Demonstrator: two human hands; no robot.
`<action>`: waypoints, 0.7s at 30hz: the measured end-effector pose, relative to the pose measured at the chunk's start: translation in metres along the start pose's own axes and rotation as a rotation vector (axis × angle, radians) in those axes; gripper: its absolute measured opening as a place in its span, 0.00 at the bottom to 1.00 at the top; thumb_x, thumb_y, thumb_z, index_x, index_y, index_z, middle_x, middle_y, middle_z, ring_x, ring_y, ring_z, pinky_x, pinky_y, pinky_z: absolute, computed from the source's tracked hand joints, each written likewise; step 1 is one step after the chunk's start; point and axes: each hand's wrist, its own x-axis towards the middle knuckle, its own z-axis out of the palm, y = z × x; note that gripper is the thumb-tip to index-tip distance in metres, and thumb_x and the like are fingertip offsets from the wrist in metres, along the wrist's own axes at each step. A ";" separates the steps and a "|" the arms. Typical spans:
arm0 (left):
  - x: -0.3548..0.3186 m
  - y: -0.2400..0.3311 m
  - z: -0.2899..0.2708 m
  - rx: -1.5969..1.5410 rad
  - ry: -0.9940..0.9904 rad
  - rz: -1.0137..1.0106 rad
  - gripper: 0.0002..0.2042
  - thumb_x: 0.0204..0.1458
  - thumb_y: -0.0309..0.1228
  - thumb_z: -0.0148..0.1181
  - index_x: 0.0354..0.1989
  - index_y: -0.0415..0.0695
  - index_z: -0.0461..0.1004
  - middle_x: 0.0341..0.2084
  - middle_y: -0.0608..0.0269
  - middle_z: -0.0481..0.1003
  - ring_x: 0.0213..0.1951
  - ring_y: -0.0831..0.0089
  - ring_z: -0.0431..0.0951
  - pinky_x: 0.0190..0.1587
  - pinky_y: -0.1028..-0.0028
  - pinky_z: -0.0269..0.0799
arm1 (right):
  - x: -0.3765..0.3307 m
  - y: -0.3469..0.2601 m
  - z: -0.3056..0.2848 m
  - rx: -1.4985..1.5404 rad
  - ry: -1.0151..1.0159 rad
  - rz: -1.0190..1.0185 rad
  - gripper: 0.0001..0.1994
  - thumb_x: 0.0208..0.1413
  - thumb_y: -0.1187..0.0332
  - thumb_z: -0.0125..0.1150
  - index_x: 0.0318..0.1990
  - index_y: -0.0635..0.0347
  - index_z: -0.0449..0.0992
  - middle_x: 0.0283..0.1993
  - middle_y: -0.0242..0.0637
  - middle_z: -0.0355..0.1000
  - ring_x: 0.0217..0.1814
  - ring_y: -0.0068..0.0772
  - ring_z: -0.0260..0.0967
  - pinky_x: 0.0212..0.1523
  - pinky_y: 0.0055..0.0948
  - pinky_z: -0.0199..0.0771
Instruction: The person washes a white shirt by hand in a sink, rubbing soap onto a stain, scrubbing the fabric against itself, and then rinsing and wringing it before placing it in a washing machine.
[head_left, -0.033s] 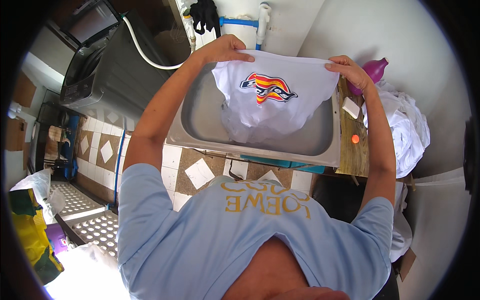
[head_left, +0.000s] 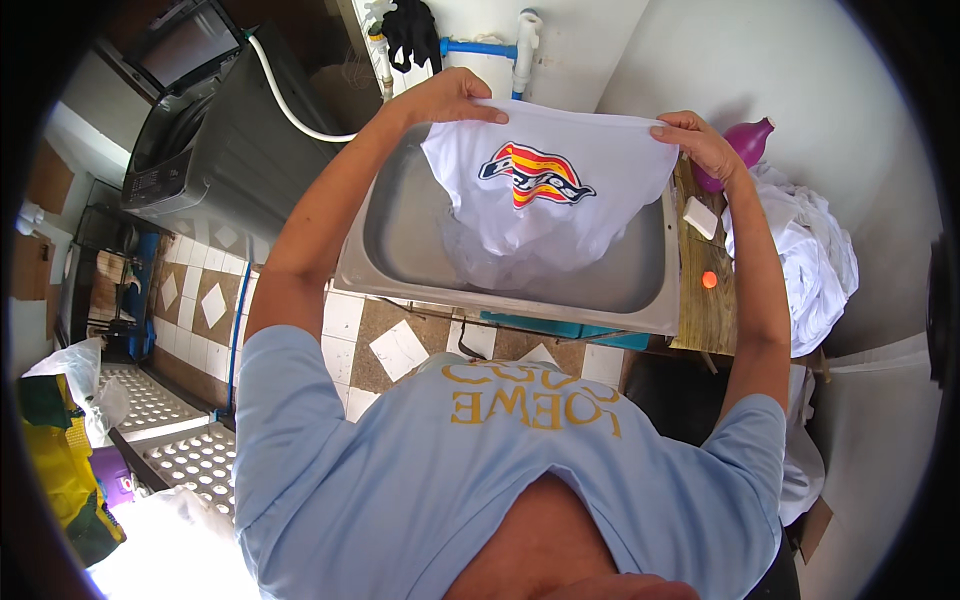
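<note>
A white garment [head_left: 600,225] with a red, yellow and dark blue print is stretched between my hands, over a grey sink basin [head_left: 395,225]. My left hand [head_left: 460,97] pinches its upper edge at the left, thumb over the cloth. At the right end of the same edge, my right hand [head_left: 700,140] grips the fabric between thumb and fingers. The lower part of the garment hangs down in folds into the basin, where it looks wet. Whether water stands under it is hard to make out.
Right of the basin, a wooden board [head_left: 705,320] bears a white block [head_left: 700,217] and a small orange cap [head_left: 710,280]. Beyond lie a purple bottle-shaped thing [head_left: 748,140] and heaped white cloth [head_left: 805,265]. A dark washing machine [head_left: 240,150] stands left; pipes [head_left: 480,46] run behind.
</note>
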 end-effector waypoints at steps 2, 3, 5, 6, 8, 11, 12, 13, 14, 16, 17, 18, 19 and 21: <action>0.002 0.009 -0.017 0.060 0.019 0.059 0.23 0.47 0.41 0.67 0.11 0.41 0.63 0.10 0.72 0.53 0.17 0.82 0.53 0.20 0.74 0.49 | -0.002 -0.005 -0.005 0.171 0.009 -0.036 0.08 0.51 0.68 0.61 0.37 0.60 0.77 0.33 0.26 0.73 0.37 0.18 0.69 0.44 0.21 0.67; 0.002 0.014 -0.023 0.082 0.017 0.075 0.23 0.47 0.41 0.67 0.11 0.41 0.63 0.10 0.71 0.53 0.17 0.82 0.53 0.20 0.74 0.49 | -0.005 -0.007 -0.004 0.268 0.013 -0.043 0.09 0.50 0.69 0.61 0.39 0.60 0.76 0.34 0.27 0.74 0.39 0.20 0.69 0.45 0.23 0.67; 0.003 0.024 -0.033 0.132 0.021 0.099 0.23 0.47 0.41 0.67 0.11 0.40 0.63 0.10 0.69 0.54 0.17 0.80 0.54 0.20 0.74 0.50 | -0.010 -0.013 -0.004 0.402 0.043 -0.076 0.10 0.49 0.71 0.62 0.40 0.60 0.76 0.35 0.29 0.74 0.41 0.22 0.70 0.46 0.24 0.68; 0.001 0.029 -0.037 0.161 0.027 0.099 0.23 0.47 0.41 0.67 0.11 0.40 0.64 0.10 0.68 0.54 0.17 0.79 0.54 0.20 0.73 0.51 | -0.011 -0.016 0.000 0.442 0.065 -0.099 0.09 0.49 0.71 0.61 0.38 0.60 0.77 0.34 0.30 0.74 0.41 0.23 0.71 0.46 0.24 0.69; 0.000 0.032 -0.043 0.263 0.043 0.112 0.22 0.46 0.43 0.66 0.12 0.39 0.67 0.10 0.65 0.57 0.16 0.75 0.58 0.21 0.71 0.55 | -0.014 -0.025 0.010 0.478 0.156 -0.130 0.09 0.49 0.69 0.61 0.38 0.61 0.77 0.34 0.30 0.74 0.41 0.24 0.71 0.46 0.24 0.69; -0.001 0.031 -0.045 0.526 0.052 0.094 0.23 0.44 0.49 0.65 0.16 0.38 0.73 0.12 0.58 0.65 0.19 0.66 0.68 0.25 0.67 0.63 | -0.014 -0.033 0.019 0.239 0.230 -0.114 0.12 0.50 0.65 0.60 0.38 0.63 0.77 0.33 0.31 0.74 0.38 0.25 0.70 0.43 0.23 0.68; -0.004 0.035 -0.040 0.646 0.043 0.057 0.23 0.43 0.50 0.64 0.19 0.38 0.75 0.14 0.55 0.68 0.21 0.62 0.71 0.27 0.65 0.65 | -0.013 -0.030 0.015 0.007 0.170 -0.087 0.13 0.50 0.63 0.59 0.38 0.64 0.77 0.32 0.30 0.73 0.37 0.25 0.70 0.42 0.23 0.68; -0.006 0.038 -0.037 0.766 0.034 0.019 0.24 0.42 0.52 0.64 0.21 0.37 0.76 0.16 0.53 0.71 0.24 0.58 0.74 0.29 0.63 0.68 | -0.011 -0.028 0.012 -0.224 0.108 -0.061 0.14 0.50 0.62 0.58 0.39 0.64 0.76 0.32 0.30 0.73 0.35 0.25 0.69 0.41 0.22 0.67; -0.005 0.032 -0.034 0.806 0.047 0.055 0.25 0.41 0.53 0.63 0.22 0.37 0.77 0.17 0.52 0.73 0.26 0.57 0.75 0.30 0.62 0.69 | -0.008 -0.025 0.013 -0.378 -0.007 0.011 0.15 0.51 0.61 0.58 0.40 0.64 0.77 0.32 0.29 0.72 0.36 0.23 0.67 0.40 0.23 0.67; -0.009 0.021 -0.031 0.893 0.074 0.121 0.27 0.40 0.55 0.62 0.25 0.37 0.78 0.21 0.51 0.75 0.30 0.54 0.77 0.34 0.61 0.72 | -0.004 -0.022 0.022 -0.680 -0.241 0.149 0.16 0.51 0.61 0.57 0.42 0.62 0.77 0.32 0.26 0.71 0.37 0.20 0.64 0.39 0.23 0.65; -0.009 0.016 -0.031 0.905 0.046 0.066 0.26 0.39 0.55 0.63 0.26 0.38 0.78 0.22 0.51 0.76 0.31 0.54 0.77 0.34 0.61 0.72 | -0.004 -0.021 0.026 -0.659 -0.256 0.139 0.15 0.51 0.61 0.57 0.40 0.62 0.77 0.31 0.26 0.70 0.36 0.19 0.64 0.37 0.22 0.64; -0.008 0.020 -0.030 0.910 0.021 0.017 0.26 0.39 0.55 0.63 0.26 0.38 0.78 0.23 0.52 0.76 0.32 0.54 0.77 0.35 0.61 0.72 | -0.006 -0.022 0.030 -0.642 -0.268 0.137 0.14 0.51 0.62 0.56 0.39 0.62 0.77 0.30 0.25 0.70 0.34 0.17 0.63 0.36 0.21 0.64; -0.008 0.024 -0.029 0.916 -0.004 -0.031 0.26 0.39 0.54 0.63 0.27 0.38 0.79 0.25 0.52 0.77 0.33 0.54 0.77 0.36 0.61 0.72 | -0.007 -0.022 0.033 -0.625 -0.279 0.134 0.13 0.51 0.62 0.56 0.37 0.62 0.77 0.29 0.24 0.69 0.33 0.16 0.62 0.35 0.20 0.63; -0.011 0.034 -0.036 0.907 0.006 -0.093 0.26 0.39 0.55 0.62 0.27 0.39 0.79 0.26 0.53 0.77 0.34 0.55 0.78 0.37 0.61 0.72 | -0.013 -0.025 0.024 -0.527 -0.178 -0.072 0.11 0.50 0.63 0.56 0.33 0.63 0.75 0.27 0.23 0.68 0.31 0.14 0.61 0.33 0.19 0.62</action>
